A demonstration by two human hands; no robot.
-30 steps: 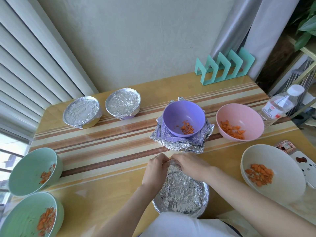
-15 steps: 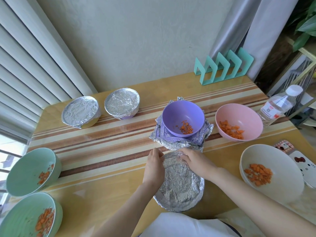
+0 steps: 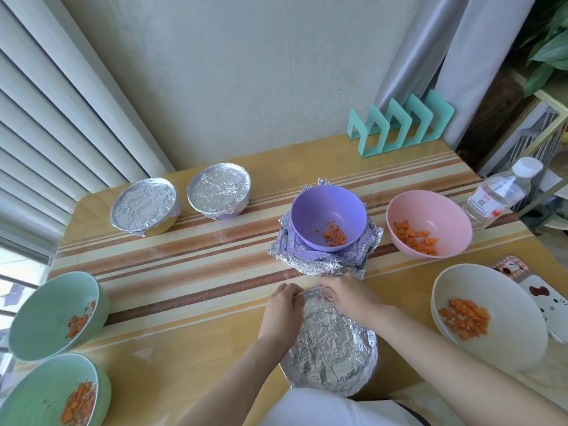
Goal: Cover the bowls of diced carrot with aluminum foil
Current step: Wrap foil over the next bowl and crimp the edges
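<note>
A bowl wrapped in crinkled aluminum foil (image 3: pixel 333 352) sits at the near table edge in front of me. My left hand (image 3: pixel 282 312) grips its far left rim, fingers curled over the foil. My right hand (image 3: pixel 350 298) holds the far right rim, fingers bent down on the foil. A purple bowl (image 3: pixel 329 221) with a little diced carrot stands on a stack of crumpled foil sheets (image 3: pixel 307 262) just beyond. Two foil-covered bowls (image 3: pixel 144 207) (image 3: pixel 218 190) stand at the back left.
Open bowls of carrot: pink (image 3: pixel 428 224) at right, white (image 3: pixel 488 312) at near right, two green ones (image 3: pixel 58 312) (image 3: pixel 55 392) at the left edge. A water bottle (image 3: pixel 501 192) leans at the far right, a teal rack (image 3: pixel 402 126) at the back.
The foil-wrapped bowl slid slightly away from me, then back toward me. Both hands stayed on its far rim, working the foil down.
</note>
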